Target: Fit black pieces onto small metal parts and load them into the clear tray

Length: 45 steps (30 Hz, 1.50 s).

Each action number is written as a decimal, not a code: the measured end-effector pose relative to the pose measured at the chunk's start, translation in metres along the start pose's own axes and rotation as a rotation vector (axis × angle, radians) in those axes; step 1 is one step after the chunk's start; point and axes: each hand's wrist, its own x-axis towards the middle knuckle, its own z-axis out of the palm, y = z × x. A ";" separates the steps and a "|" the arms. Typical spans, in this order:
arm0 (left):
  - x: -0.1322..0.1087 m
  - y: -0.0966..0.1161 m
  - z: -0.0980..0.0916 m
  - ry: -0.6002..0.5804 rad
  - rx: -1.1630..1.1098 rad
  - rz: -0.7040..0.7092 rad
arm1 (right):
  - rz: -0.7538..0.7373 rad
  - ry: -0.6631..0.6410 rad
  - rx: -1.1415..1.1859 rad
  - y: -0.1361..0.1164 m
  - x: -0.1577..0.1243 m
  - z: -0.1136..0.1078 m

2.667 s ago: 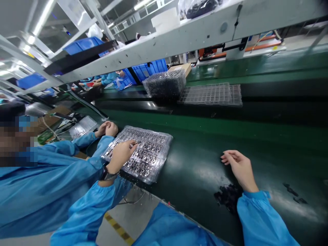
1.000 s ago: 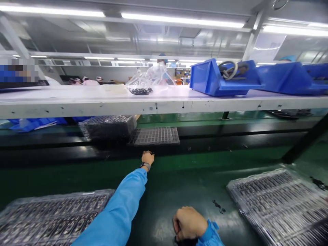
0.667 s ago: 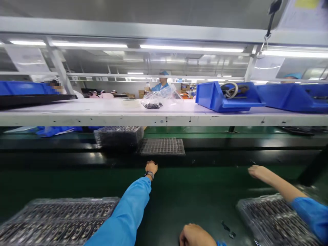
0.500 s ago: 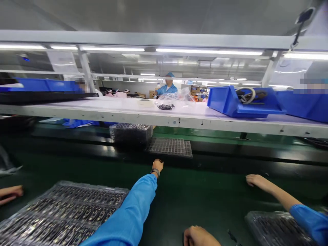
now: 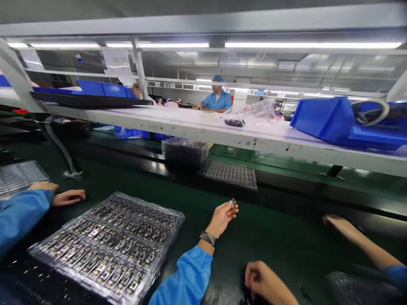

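Observation:
My left hand (image 5: 221,217), in a blue sleeve and dark wristband, is raised over the dark green work surface. Its thumb and fingertips pinch a small metallic and dark part (image 5: 233,204). Low in the view, my right hand (image 5: 262,277) has its fingers curled. A dark piece shows just under it, and what it grips is hidden. A clear plastic tray (image 5: 180,217) with rows of small electronic parts (image 5: 111,245) lies left of my left arm.
Empty clear trays (image 5: 230,173) and a tray stack (image 5: 185,153) stand beneath the white shelf (image 5: 203,131). Blue bins (image 5: 321,118) and a plastic bag (image 5: 263,111) sit on it. Other people's hands rest at left (image 5: 68,197) and right (image 5: 340,223); a person (image 5: 217,99) stands beyond.
The view has turned left and down. My left hand has turned from palm-down to palm-up, and the small part now shows in its fingertips. At left, more of a co-worker's arms is visible.

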 end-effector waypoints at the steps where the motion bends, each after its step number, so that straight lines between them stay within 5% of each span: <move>1: -0.014 -0.005 -0.008 -0.027 -0.053 -0.041 | 0.003 0.006 0.175 0.002 0.000 0.005; 3: -0.039 -0.012 -0.024 -0.054 -0.098 -0.103 | -0.005 0.051 0.573 0.006 0.000 0.003; 6: -0.065 -0.017 -0.042 -0.059 -0.024 -0.150 | -0.018 0.168 0.873 0.011 0.001 -0.007; 15: -0.089 -0.026 -0.052 -0.163 0.119 -0.200 | -0.026 0.391 1.205 0.027 0.015 0.004; 34: -0.103 -0.036 -0.048 -0.290 0.250 -0.283 | 0.066 0.480 1.127 0.024 0.018 0.011; 41: -0.108 -0.044 -0.045 -0.152 0.557 -0.047 | 0.087 0.636 0.494 0.023 0.022 0.019; 45: -0.107 -0.046 -0.046 -0.122 0.607 0.000 | 0.050 0.485 0.288 0.024 0.018 0.019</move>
